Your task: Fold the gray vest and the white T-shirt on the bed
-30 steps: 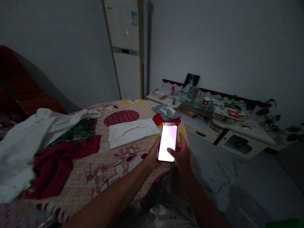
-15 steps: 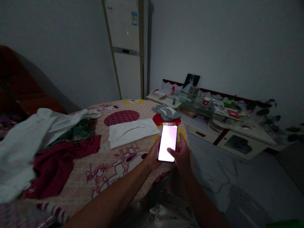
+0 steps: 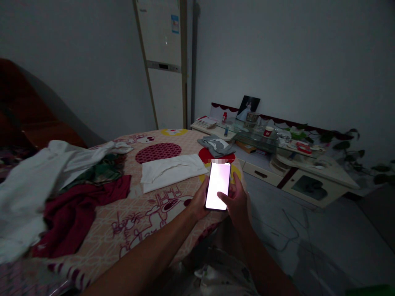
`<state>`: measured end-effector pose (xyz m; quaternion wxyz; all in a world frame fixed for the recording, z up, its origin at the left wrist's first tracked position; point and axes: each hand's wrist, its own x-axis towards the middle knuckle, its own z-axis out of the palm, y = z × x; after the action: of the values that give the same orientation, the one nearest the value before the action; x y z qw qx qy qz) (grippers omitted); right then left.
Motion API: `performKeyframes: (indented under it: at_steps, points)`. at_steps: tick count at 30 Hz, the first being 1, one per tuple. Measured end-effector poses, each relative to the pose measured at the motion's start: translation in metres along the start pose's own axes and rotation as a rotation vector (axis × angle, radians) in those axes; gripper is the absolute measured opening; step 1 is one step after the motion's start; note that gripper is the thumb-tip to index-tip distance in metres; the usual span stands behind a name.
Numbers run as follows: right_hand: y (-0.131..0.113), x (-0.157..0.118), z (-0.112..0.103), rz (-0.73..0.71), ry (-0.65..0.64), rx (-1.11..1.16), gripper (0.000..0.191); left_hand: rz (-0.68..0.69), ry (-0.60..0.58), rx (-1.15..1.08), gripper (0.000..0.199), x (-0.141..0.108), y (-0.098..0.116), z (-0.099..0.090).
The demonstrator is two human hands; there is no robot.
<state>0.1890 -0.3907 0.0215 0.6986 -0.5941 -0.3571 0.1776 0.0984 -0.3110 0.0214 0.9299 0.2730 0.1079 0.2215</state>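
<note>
A smartphone with a bright, washed-out screen is held upright between my two hands, near the edge of the bed. My left hand grips its left side, most of the fingers hidden behind it. On the other side, my right hand holds the right edge, its thumb lying over the lower part of the screen. Just beyond the phone lie a folded white garment and a folded grey garment, both flat on the patterned bedspread.
Loose white, dark red and green clothes are heaped at the left. A low cabinet with a cup and clutter stands at the right. A tall white appliance fills the back corner. A cable crosses the floor.
</note>
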Motion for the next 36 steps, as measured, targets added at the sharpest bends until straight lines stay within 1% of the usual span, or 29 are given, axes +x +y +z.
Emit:
performKeyframes:
  at_steps: [5, 10, 14, 23, 28, 32, 36]
  points:
    - [0.0045, 0.0013, -0.0009, 0.003, -0.011, 0.036, 0.105, -0.009, 0.001, -0.009, 0.056, 0.0005, -0.0004, -0.0014]
    - [0.0078, 0.0017, -0.0024, 0.006, -0.026, -0.009, 0.104, 0.007, 0.005, -0.019, 0.053, 0.0007, 0.0001, 0.0007]
    - [0.0067, 0.0012, -0.0016, 0.016, -0.037, 0.052, 0.106, -0.008, 0.009, 0.003, 0.054, 0.0005, 0.0008, 0.0020]
    - [0.0038, 0.0013, -0.0023, 0.014, -0.030, -0.015, 0.106, -0.011, -0.004, -0.006, 0.054, -0.0004, 0.0011, 0.0017]
    - [-0.0016, 0.0002, -0.0009, 0.030, -0.037, 0.016, 0.108, 0.009, -0.012, -0.016, 0.053, -0.0007, 0.0009, 0.0019]
    - [-0.0004, 0.0005, -0.0009, 0.038, -0.038, 0.045, 0.107, 0.001, -0.022, -0.026, 0.054, -0.0005, 0.0007, 0.0008]
    - [0.0010, 0.0012, -0.0014, 0.031, -0.043, 0.031, 0.107, 0.011, -0.007, -0.004, 0.054, 0.0006, 0.0005, 0.0000]
